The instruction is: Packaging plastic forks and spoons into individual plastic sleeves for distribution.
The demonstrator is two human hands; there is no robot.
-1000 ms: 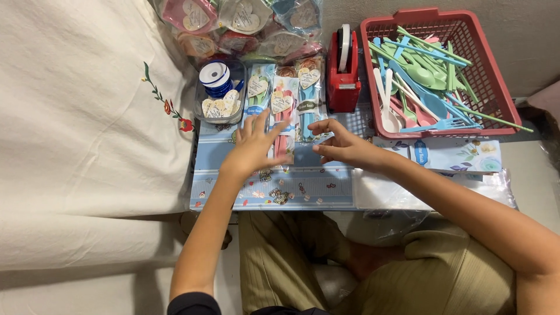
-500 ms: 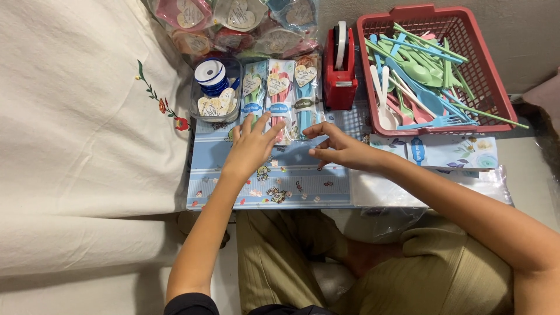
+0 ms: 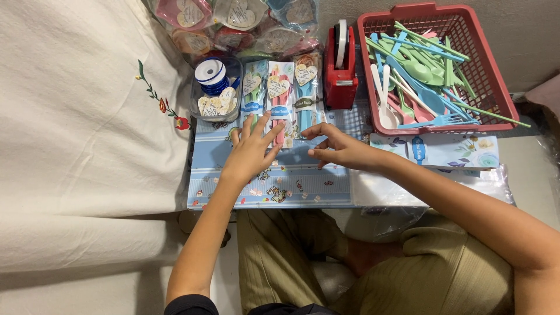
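White cloth with a small embroidered flower sprig [image 3: 163,105] fills the left of the frame; beside it sits a low pale-blue patterned counter [image 3: 291,186].

At upper centre a clear plastic tub holding a blue ribbon spool and heart tags [image 3: 214,90] stands just left of three slim clear cellophane packets of pastel cutlery with heart tags [image 3: 280,96], laid side by side.

Such packets are likely light, crinkly and slippery, with stiff cutlery inside; the lower end or the long edges look the surest place to hold, pinched lightly so the film does not crumple.

Left hand [image 3: 252,153] lies flat, fingers spread, grip released, its fingertips resting on the lower ends of the packets. Right hand [image 3: 344,149] hovers just beside the rightmost packet, fingers loosely curled, grasping nothing.

Further right stand a red tape dispenser [image 3: 340,67] and a red plastic basket of loose pastel spoons and forks [image 3: 496,87].
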